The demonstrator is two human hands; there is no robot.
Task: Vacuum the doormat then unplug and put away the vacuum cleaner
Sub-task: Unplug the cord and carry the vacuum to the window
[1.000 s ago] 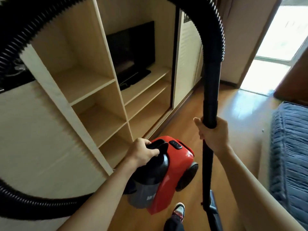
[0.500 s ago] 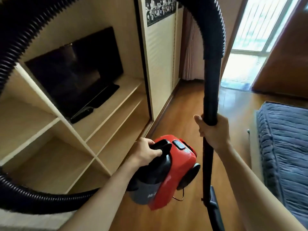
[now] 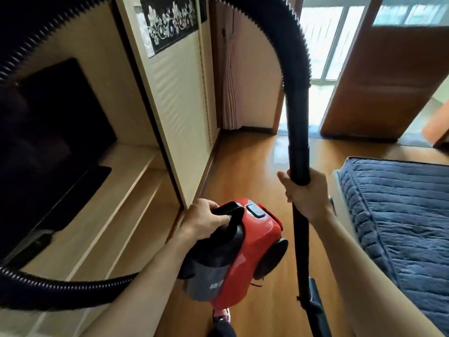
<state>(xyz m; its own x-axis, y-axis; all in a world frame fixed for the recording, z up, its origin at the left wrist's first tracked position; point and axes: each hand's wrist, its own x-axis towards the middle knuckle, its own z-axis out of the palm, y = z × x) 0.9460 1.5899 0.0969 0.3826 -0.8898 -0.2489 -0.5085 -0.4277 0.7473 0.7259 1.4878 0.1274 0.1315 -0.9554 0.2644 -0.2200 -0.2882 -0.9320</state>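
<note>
Holding the red vacuum cleaner (image 3: 247,254) up off the wooden floor (image 3: 243,166), low in the middle of the view, with the left grip (image 3: 204,222) clamped round its black handle (image 3: 232,210). Holding the black tube (image 3: 298,161) upright just to the right, with the right grip (image 3: 307,193) clamped round it. Above, a ribbed hose (image 3: 286,45) arching to the left and looping back below. At left, a shelf (image 3: 116,215) with a dark television (image 3: 48,132); at right, a blue quilted bed (image 3: 401,215).
</note>
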